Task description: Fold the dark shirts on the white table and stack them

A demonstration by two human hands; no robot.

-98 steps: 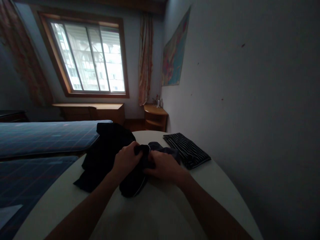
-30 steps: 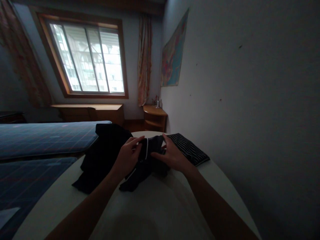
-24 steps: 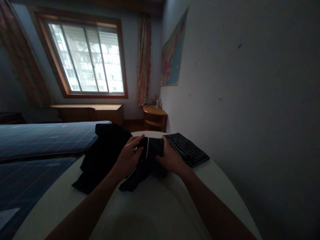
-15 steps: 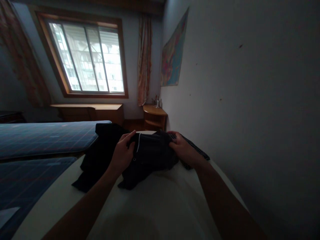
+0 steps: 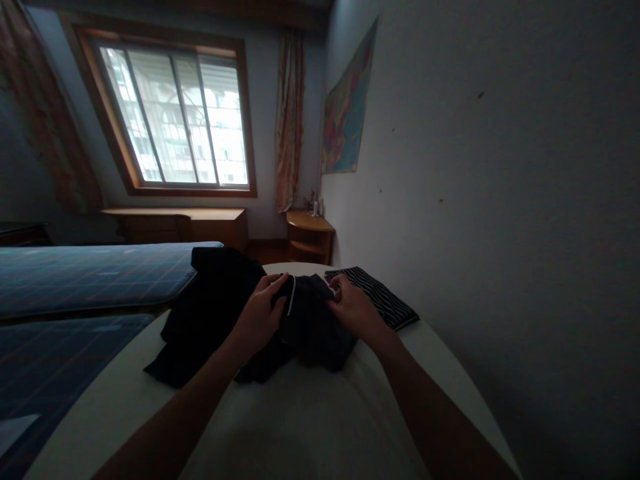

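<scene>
On a pale round table (image 5: 310,427), the striped cloth (image 5: 380,291) lies folded, while the dark garment (image 5: 315,330) between it and the heaped black cloth (image 5: 207,327) remains unfolded — left hand (image 5: 259,310) and right hand (image 5: 353,308) nearly closed, pinching its upper edge.

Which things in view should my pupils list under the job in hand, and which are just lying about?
Seem part of the job:
left hand and right hand
dark cloth with a white stripe, held between them
pale table beneath

Apparently lying about, not held:
black cloth heap on the left
striped cloth on the right
plaid mattress
</scene>
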